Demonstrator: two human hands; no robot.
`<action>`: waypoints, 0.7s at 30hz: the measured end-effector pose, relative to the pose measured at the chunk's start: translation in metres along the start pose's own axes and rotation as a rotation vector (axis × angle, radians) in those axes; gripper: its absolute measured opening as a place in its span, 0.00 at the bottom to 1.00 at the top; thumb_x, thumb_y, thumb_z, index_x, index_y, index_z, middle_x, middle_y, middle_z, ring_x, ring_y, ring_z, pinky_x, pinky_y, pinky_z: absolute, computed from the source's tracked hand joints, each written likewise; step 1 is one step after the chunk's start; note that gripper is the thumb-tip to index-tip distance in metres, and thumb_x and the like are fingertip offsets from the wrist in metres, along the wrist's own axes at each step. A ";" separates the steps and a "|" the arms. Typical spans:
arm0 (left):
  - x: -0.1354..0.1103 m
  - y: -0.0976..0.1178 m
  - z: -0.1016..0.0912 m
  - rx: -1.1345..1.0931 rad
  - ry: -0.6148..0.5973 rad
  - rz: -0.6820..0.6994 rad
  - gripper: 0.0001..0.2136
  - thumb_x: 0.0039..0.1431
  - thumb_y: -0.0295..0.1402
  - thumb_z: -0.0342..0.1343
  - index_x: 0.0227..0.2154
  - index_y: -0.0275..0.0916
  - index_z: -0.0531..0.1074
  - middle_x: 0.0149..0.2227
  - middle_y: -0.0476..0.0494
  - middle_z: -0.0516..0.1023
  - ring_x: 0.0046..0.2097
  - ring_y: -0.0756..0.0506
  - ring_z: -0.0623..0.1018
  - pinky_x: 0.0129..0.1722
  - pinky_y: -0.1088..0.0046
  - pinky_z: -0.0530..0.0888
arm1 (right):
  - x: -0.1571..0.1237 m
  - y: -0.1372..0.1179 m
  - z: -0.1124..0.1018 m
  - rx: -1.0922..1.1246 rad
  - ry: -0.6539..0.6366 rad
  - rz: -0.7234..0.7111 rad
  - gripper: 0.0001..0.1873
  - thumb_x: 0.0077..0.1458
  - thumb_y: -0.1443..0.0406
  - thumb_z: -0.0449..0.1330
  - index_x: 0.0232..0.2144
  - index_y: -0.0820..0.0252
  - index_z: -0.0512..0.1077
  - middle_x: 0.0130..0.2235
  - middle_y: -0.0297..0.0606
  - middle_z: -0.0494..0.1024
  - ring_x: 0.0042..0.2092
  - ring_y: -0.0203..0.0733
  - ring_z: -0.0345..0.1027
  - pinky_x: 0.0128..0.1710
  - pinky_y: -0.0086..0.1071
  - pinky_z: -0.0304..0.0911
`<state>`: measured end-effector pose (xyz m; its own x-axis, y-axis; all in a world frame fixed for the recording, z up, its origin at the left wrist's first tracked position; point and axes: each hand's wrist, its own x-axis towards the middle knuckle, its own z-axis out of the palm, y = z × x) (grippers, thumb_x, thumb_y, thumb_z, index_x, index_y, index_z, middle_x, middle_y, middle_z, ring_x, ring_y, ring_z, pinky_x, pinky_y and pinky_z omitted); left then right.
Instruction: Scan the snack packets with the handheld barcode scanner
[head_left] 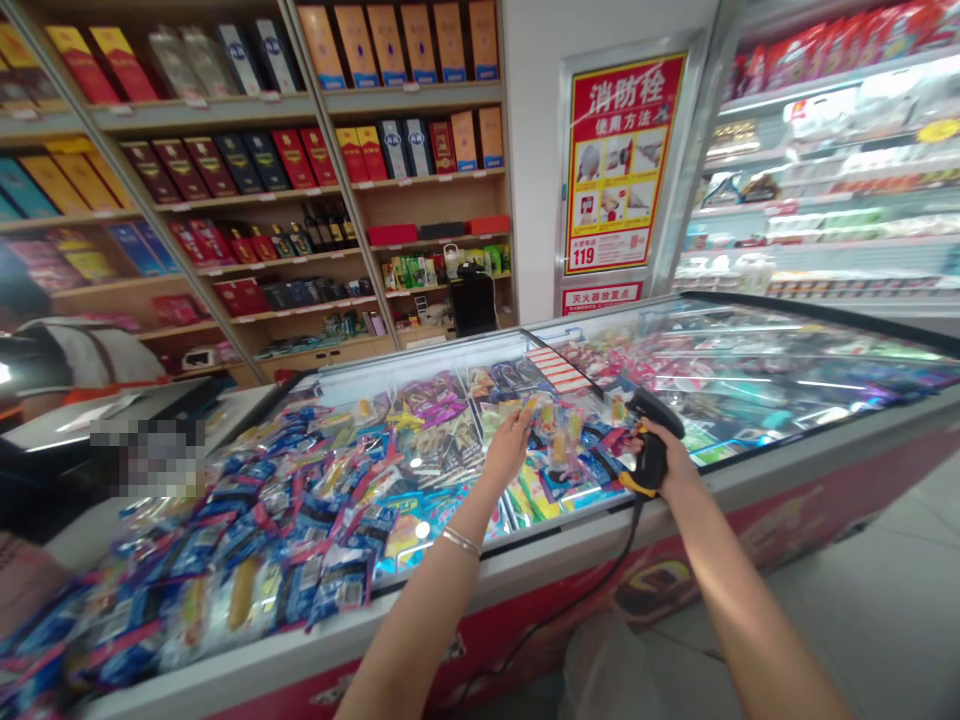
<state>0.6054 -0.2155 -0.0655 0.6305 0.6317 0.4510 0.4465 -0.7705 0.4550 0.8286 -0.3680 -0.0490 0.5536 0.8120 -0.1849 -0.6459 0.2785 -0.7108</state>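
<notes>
My right hand (661,456) is shut around a black and yellow handheld barcode scanner (651,450), whose head points up and to the left. My left hand (510,447) pinches a clear, yellow-patterned snack packet (559,432) at its upper end, a short way left of the scanner. Both hands are above a glass-topped chest freezer (757,400). Many blue and red wrapped packets (247,530) lie heaped on its left part. A thin silver bracelet (460,542) circles my left wrist.
A black cable (577,610) runs down from the scanner past the freezer's red front. Wooden shelves of boxed liquor (247,160) stand behind, beside a red fire hydrant sign (619,165). A lit refrigerated case (832,170) is at right, a counter at left.
</notes>
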 end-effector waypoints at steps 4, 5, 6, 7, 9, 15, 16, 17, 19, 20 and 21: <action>-0.001 0.002 -0.001 0.021 0.019 0.013 0.21 0.65 0.30 0.40 0.60 0.41 0.60 0.60 0.34 0.63 0.60 0.40 0.66 0.59 0.57 0.64 | 0.001 0.001 -0.001 0.054 0.007 0.017 0.06 0.48 0.68 0.62 0.25 0.60 0.66 0.21 0.31 0.69 0.20 0.29 0.61 0.18 0.20 0.63; -0.001 0.003 -0.002 0.022 0.024 0.014 0.21 0.65 0.29 0.40 0.59 0.41 0.61 0.60 0.34 0.64 0.60 0.40 0.66 0.59 0.57 0.64 | 0.000 0.001 0.000 0.057 0.007 0.020 0.06 0.48 0.68 0.62 0.25 0.60 0.66 0.21 0.31 0.69 0.20 0.29 0.61 0.17 0.20 0.63; -0.001 0.004 -0.003 0.019 0.030 0.015 0.21 0.64 0.29 0.40 0.59 0.41 0.62 0.60 0.35 0.64 0.60 0.40 0.66 0.59 0.56 0.64 | -0.001 0.000 0.001 0.051 0.008 0.021 0.07 0.48 0.68 0.62 0.25 0.59 0.65 0.21 0.31 0.69 0.20 0.29 0.61 0.17 0.20 0.62; -0.001 0.006 -0.005 0.011 0.035 0.016 0.21 0.64 0.28 0.41 0.58 0.42 0.63 0.60 0.35 0.64 0.60 0.40 0.66 0.59 0.56 0.64 | -0.003 -0.001 0.003 0.037 0.008 0.022 0.07 0.48 0.68 0.62 0.24 0.59 0.65 0.21 0.31 0.69 0.19 0.29 0.60 0.16 0.20 0.62; -0.001 0.011 -0.011 -0.017 0.051 0.014 0.20 0.63 0.28 0.43 0.57 0.41 0.64 0.61 0.34 0.64 0.61 0.40 0.65 0.60 0.55 0.64 | -0.008 -0.003 0.007 -0.006 0.013 0.023 0.08 0.48 0.67 0.62 0.24 0.59 0.65 0.21 0.31 0.68 0.19 0.29 0.60 0.15 0.21 0.61; -0.003 0.017 -0.076 -0.064 0.184 0.071 0.16 0.60 0.29 0.48 0.51 0.36 0.70 0.60 0.31 0.63 0.62 0.39 0.64 0.60 0.57 0.64 | -0.022 -0.008 0.032 -0.050 0.023 0.051 0.05 0.50 0.69 0.60 0.25 0.58 0.66 0.20 0.32 0.68 0.18 0.31 0.60 0.13 0.23 0.61; -0.005 0.014 -0.094 -0.057 0.210 0.086 0.15 0.60 0.29 0.48 0.49 0.37 0.71 0.60 0.32 0.64 0.61 0.39 0.65 0.60 0.58 0.64 | -0.024 -0.008 0.040 -0.051 0.009 0.046 0.05 0.50 0.69 0.60 0.25 0.58 0.66 0.20 0.32 0.68 0.18 0.31 0.60 0.13 0.23 0.61; -0.009 0.010 -0.112 -0.043 0.233 0.090 0.15 0.60 0.29 0.48 0.48 0.38 0.71 0.60 0.34 0.65 0.61 0.40 0.66 0.60 0.59 0.64 | -0.027 -0.006 0.050 -0.055 -0.007 0.038 0.05 0.49 0.69 0.60 0.25 0.58 0.66 0.20 0.32 0.69 0.18 0.31 0.60 0.13 0.23 0.61; -0.019 -0.003 -0.148 0.004 0.272 0.054 0.13 0.60 0.29 0.49 0.46 0.39 0.73 0.59 0.36 0.66 0.59 0.40 0.67 0.59 0.59 0.64 | -0.032 0.002 0.075 -0.078 -0.042 0.050 0.04 0.49 0.69 0.60 0.25 0.59 0.67 0.20 0.31 0.68 0.18 0.31 0.60 0.13 0.23 0.61; -0.026 -0.012 -0.166 0.034 0.288 0.026 0.13 0.60 0.29 0.50 0.45 0.39 0.73 0.59 0.36 0.66 0.59 0.40 0.68 0.59 0.59 0.65 | -0.035 0.009 0.090 -0.100 -0.063 0.081 0.05 0.49 0.68 0.60 0.25 0.59 0.67 0.19 0.31 0.67 0.17 0.31 0.60 0.13 0.23 0.60; -0.033 -0.022 -0.184 0.064 0.304 -0.003 0.12 0.60 0.30 0.50 0.44 0.39 0.73 0.59 0.37 0.66 0.58 0.40 0.69 0.59 0.59 0.65 | -0.038 0.016 0.105 -0.123 -0.086 0.113 0.05 0.49 0.67 0.60 0.25 0.60 0.67 0.19 0.31 0.66 0.17 0.31 0.60 0.13 0.23 0.60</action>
<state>0.4579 -0.2035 0.0505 0.4152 0.6229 0.6630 0.4928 -0.7666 0.4116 0.7420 -0.3407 0.0176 0.4307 0.8768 -0.2139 -0.6295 0.1221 -0.7673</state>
